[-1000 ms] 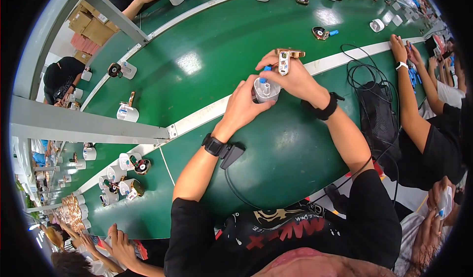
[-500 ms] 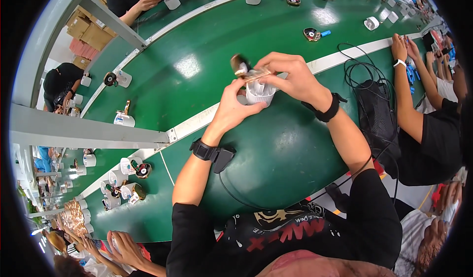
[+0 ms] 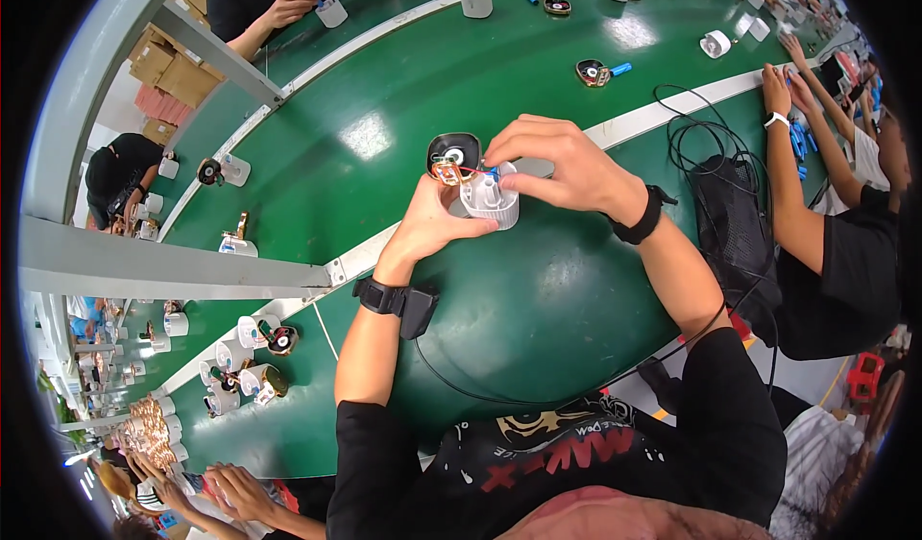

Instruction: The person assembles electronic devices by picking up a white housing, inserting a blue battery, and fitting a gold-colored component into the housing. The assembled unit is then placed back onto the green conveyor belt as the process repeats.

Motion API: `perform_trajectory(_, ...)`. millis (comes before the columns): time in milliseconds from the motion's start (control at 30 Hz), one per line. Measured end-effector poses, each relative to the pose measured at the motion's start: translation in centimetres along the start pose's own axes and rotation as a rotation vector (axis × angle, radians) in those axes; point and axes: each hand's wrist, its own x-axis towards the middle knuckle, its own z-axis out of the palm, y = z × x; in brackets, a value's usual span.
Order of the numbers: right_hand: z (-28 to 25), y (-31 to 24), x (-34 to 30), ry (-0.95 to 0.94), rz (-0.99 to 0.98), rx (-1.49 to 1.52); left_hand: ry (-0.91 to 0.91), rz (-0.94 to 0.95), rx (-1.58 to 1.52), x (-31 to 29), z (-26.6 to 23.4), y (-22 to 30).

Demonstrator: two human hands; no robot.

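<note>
My left hand [image 3: 427,225] is closed around a white ribbed plastic housing [image 3: 503,216], its open end facing up. Beside the rim, above my left fingers, rests a black round-cornered speaker [image 3: 465,144] with a small circuit board [image 3: 446,172] and thin red wires. The fingers and thumb of my right hand [image 3: 573,164] close on a blue cylindrical battery [image 3: 494,173] at the housing's opening. Most of the battery is hidden by the fingers and the rim. White inner posts show inside the housing.
A green belt with a white metal rail [image 3: 624,129] runs past, carrying another speaker [image 3: 593,72] and white housings [image 3: 475,0]. Several housings with speakers [image 3: 259,379] stand at left. A grey post [image 3: 173,257] juts in. At right lie a black mesh bag [image 3: 730,204] and cables; co-workers sit nearby.
The speaker has swung round and now shows its face beside the housing. Both hands and the housing have shifted slightly left and down. Things on the far belt have slid left.
</note>
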Motion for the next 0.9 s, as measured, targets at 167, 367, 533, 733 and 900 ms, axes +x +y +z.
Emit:
perform_trajectory(167, 0.1, -0.4, -0.3, -0.059, 0.044, 0.028, -0.018, -0.015, 0.035, 0.1, 0.0, 0.0)
perform_trajectory(367, 0.4, 0.7, -0.5, -0.157, 0.271, 0.084, 0.111, -0.044, 0.035, 0.8, -0.6, -1.2)
perform_trajectory(533, -3.3, 7.3, -2.2, 0.047, 0.521, 0.044, 0.364, 0.136, 0.410, 1.3, -5.5, -1.5)
perform_trajectory(733, -10.0, 20.3, -10.7, 0.238, 0.460, -0.512, 0.716, 0.004, 0.551, -0.1, -11.5, -4.6)
perform_trajectory(900, -6.7, 16.2, -6.6, 0.009, 0.722, -0.694, 0.730, 0.038, 0.435, -2.6, -13.0, -5.3)
